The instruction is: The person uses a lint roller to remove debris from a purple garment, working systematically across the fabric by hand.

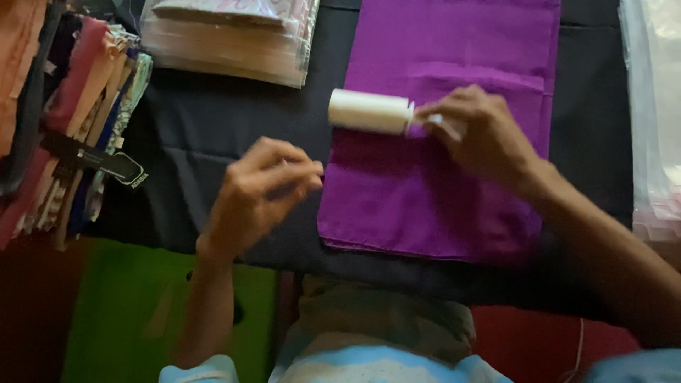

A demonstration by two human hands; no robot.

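A folded purple cloth lies flat on a dark cloth-covered table. My right hand grips the handle of a white lint roller, whose roll rests across the cloth's left part. My left hand hovers just left of the purple cloth's edge, fingers curled together and pinched; whether it holds anything small is unclear.
A stack of clear-bagged folded fabrics sits at the back left. Folded coloured cloths with a black tag hang at the far left. Clear plastic bags lie at the right edge. A green surface shows below the table.
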